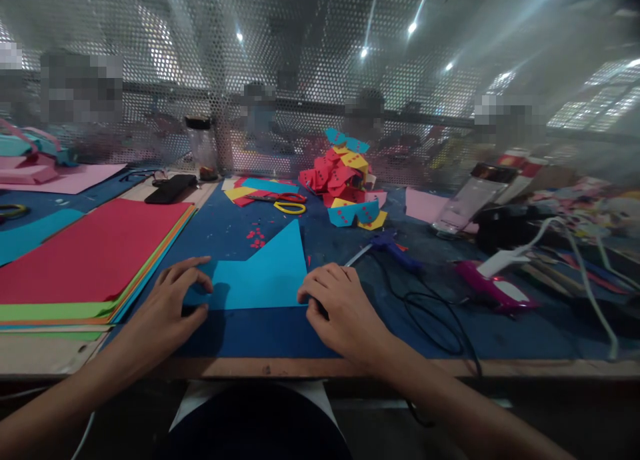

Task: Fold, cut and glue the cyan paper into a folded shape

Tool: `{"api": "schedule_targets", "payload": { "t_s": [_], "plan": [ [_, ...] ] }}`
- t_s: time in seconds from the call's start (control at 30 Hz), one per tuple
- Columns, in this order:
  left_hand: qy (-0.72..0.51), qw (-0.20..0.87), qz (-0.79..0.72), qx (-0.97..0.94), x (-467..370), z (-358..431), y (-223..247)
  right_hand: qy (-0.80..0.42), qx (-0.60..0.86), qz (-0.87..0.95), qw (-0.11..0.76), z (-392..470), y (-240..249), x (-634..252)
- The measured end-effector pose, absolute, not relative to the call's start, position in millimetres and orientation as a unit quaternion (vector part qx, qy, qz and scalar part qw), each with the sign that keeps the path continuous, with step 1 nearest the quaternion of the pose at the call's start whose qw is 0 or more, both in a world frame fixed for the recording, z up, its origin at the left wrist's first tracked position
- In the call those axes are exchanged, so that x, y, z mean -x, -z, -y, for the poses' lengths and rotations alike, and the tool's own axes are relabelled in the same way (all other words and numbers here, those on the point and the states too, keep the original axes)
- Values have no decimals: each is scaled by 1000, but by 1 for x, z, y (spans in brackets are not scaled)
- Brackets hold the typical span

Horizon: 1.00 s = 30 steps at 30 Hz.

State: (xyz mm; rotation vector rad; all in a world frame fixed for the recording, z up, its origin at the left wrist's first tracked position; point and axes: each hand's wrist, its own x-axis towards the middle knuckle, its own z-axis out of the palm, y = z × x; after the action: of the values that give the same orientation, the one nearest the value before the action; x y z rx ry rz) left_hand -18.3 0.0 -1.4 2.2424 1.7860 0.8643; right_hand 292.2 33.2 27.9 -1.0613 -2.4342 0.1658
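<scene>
A sheet of blue paper (265, 280) lies on the blue table cover, its upper edge slanting up to a point at the right. At the sheet's left end is my left hand (175, 297), thumb and fingers curved but apart, with nothing held between them. My right hand (345, 307) is at the lower right corner of the sheet, thumb and index finger closed on its edge. Small red paper scraps (256, 238) lie just beyond the sheet. A blue-handled tool with a cord (395, 250) rests beyond my right hand.
Left is a stack of coloured paper (110, 247) with a black phone (171, 189) behind it. Scissors (285, 203) and a pile of cut paper pieces (345, 173) lie further back. To the right are a clear bottle (467, 203), a pink device (493, 287) and loose cables. Perforated mesh (300, 60) stands behind.
</scene>
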Motion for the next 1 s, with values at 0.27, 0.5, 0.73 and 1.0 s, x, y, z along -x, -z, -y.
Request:
{"api": "schedule_targets", "payload": {
  "t_s": [0.27,0.5,0.73,1.0],
  "plan": [
    [-288,75,-601,-742,24,4,6,-58,389,888,239,-32,-29,-292],
    [-298,82,-606,-733,25,5,6,-52,385,888,245,-33,-28,-292],
    [-312,82,-606,-727,28,7,4,-59,393,888,234,-32,-30,-292],
    [-319,77,-621,-712,32,11,2,-53,391,889,233,-32,-29,-292]
  ]
}}
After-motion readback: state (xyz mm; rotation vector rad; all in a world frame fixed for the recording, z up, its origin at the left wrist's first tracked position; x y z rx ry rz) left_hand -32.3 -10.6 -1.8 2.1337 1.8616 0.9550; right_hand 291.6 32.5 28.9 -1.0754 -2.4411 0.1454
